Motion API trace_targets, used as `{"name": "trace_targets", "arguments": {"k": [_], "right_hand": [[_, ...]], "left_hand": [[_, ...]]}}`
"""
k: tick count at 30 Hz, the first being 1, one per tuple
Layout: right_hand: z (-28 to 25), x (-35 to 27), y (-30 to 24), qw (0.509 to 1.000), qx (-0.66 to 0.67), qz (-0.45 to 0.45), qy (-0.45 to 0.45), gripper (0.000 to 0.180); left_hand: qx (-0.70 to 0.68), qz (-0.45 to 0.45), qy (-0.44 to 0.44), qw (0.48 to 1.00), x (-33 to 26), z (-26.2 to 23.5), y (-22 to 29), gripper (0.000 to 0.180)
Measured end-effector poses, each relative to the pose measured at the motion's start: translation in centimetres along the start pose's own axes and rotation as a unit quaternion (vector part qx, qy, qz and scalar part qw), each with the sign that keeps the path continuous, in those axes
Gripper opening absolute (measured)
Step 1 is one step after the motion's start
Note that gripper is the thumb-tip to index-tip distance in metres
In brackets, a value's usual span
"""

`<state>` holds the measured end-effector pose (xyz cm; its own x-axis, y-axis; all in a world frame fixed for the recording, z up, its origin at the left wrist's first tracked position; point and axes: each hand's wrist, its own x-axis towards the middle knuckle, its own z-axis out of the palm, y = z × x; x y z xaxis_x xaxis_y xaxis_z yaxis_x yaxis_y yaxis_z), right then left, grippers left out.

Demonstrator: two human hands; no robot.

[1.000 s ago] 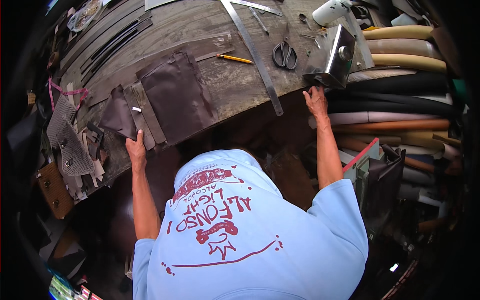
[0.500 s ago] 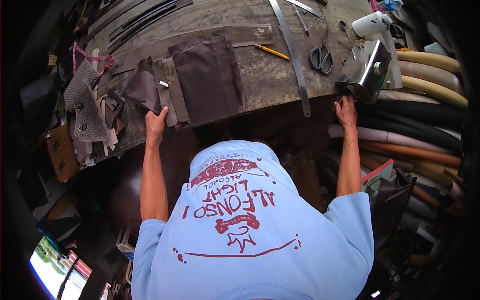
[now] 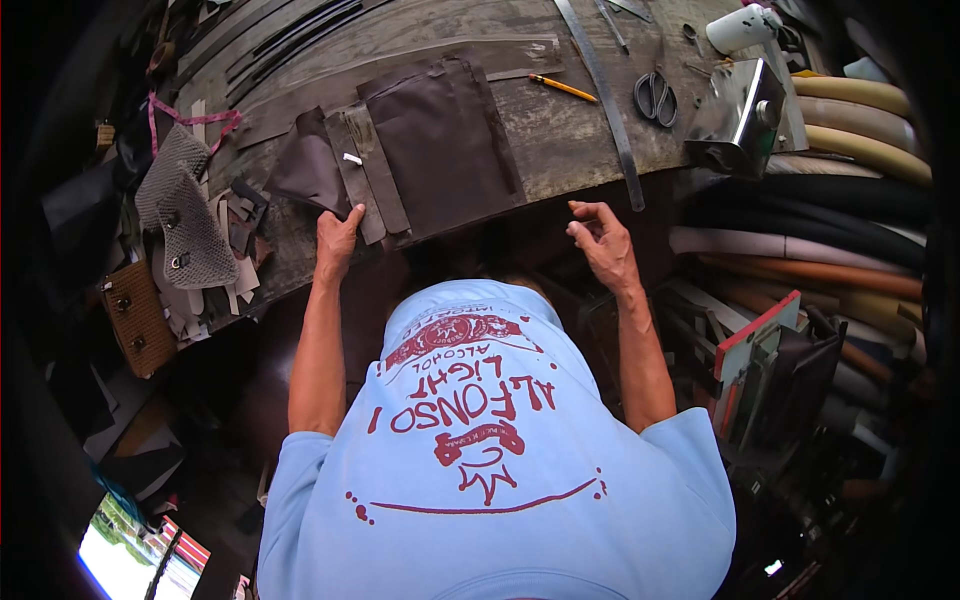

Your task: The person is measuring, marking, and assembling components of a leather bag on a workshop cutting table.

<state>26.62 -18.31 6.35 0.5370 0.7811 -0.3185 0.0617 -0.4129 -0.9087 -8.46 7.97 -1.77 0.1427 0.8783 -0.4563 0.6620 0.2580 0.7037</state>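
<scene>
Two hands work at the near edge of the wooden workbench. The left hand presses loosely curled fingers on dark brown leather pieces lying at the bench edge. The right hand hovers half open, empty, just off the edge.

We count one large dark brown leather panel, one smaller dark brown leather flap, one yellow pencil, one pair of black-handled scissors, one long grey metal ruler, one white plastic bottle, two bare hands: left hand, right hand.
</scene>
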Motion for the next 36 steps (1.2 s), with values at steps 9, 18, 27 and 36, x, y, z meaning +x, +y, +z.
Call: {"name": "trace_targets", "arguments": {"k": [9, 18, 27, 36], "right_hand": [[9.1, 2.4, 1.5, 0.996, -0.066, -0.064, -0.008, 0.045], [9.2, -0.3, 3.1, 0.970, -0.197, -0.138, 0.030, 0.052], [11.8, 0.3, 4.0, 0.975, -0.159, -0.131, 0.081, 0.053], [13.2, -2.0, 3.9, 0.957, -0.243, -0.138, 0.074, 0.050]], "left_hand": [[0.020, 0.008, -0.016, 1.000, -0.7, -0.3, 1.9, 0.048], [-0.019, 0.052, 0.005, 0.998, -1.0, -0.1, 1.3, 0.047], [0.025, 0.048, 0.009, 0.999, -1.0, -0.1, 1.4, 0.047], [0.029, 0.052, 0.010, 0.998, -0.2, 0.0, 0.3, 0.050]]}}
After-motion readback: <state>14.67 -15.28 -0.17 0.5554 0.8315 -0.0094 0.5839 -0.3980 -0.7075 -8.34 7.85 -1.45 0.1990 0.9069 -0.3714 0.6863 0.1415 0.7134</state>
